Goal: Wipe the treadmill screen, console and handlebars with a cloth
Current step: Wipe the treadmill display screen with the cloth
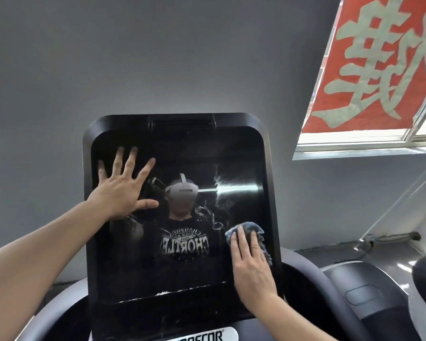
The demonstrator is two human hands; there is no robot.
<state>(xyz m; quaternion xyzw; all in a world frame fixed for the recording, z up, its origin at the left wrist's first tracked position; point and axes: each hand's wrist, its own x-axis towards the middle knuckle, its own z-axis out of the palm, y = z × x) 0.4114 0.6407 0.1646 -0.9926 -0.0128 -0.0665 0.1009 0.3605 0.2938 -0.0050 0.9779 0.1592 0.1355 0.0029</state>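
Note:
The treadmill's tall black screen (182,274) fills the middle of the head view, glossy and reflecting a person. My left hand (123,190) lies flat on the screen's upper left, fingers spread, holding nothing. My right hand (252,264) presses a blue-grey cloth (252,228) against the screen's right side, near the frame edge. Wet streaks and droplets mark the glass above the cloth. The grey console (303,279) curves around below the screen; the handlebars are mostly out of view.
A grey wall stands behind the screen. A red banner (379,65) with large characters hangs over a window at the upper right. Another grey and black machine (369,291) stands close on the right.

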